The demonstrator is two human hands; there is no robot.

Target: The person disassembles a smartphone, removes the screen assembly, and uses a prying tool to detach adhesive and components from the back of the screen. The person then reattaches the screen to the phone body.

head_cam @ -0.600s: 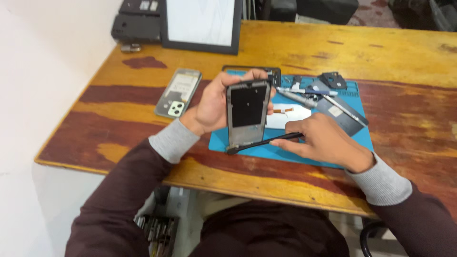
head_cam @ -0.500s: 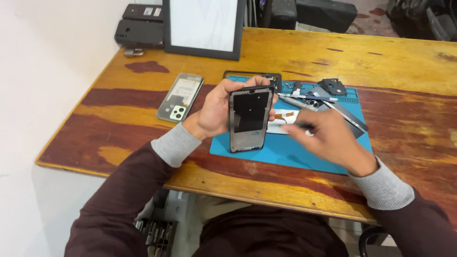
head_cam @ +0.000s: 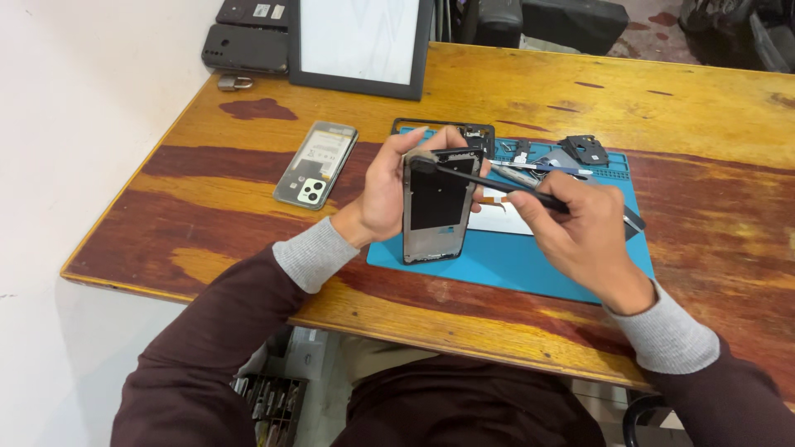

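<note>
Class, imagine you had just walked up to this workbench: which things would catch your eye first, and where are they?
First, the opened phone frame held upright in the left hand over the blue mat at the table's middle. The right hand holds a black brush with its tip at the frame's top. To the left, a phone back cover lies on the wooden table.

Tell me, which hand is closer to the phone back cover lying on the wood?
Left. The left hand holds the phone frame just right of the back cover; the right hand, gripping a thin black tool, is farther right over the blue mat.
</note>
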